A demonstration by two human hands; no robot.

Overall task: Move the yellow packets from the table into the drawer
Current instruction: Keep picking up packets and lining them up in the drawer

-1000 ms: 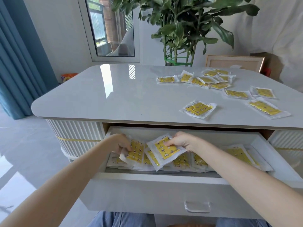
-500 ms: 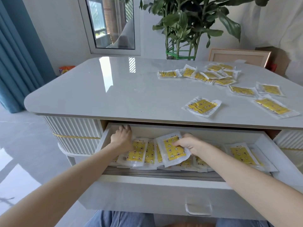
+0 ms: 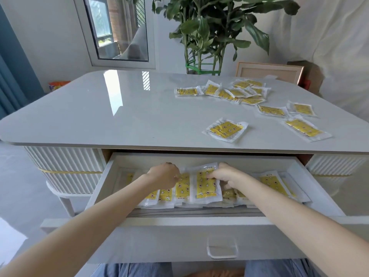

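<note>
Two hands down in the open drawer (image 3: 179,238), over a row of overlapping yellow packets (image 3: 165,195). Right hand (image 3: 224,175) curled on the top packet (image 3: 205,186): fingertips on its yellow face, thumb at its right edge, most of it flat to the left of the palm. Left hand (image 3: 163,175) bent-fingered against the neighbouring packet (image 3: 182,188); pinching or merely touching, impossible to tell. Roughly a dozen more scattered on the table (image 3: 119,116), nearest one (image 3: 225,129) close to the front edge.
</note>
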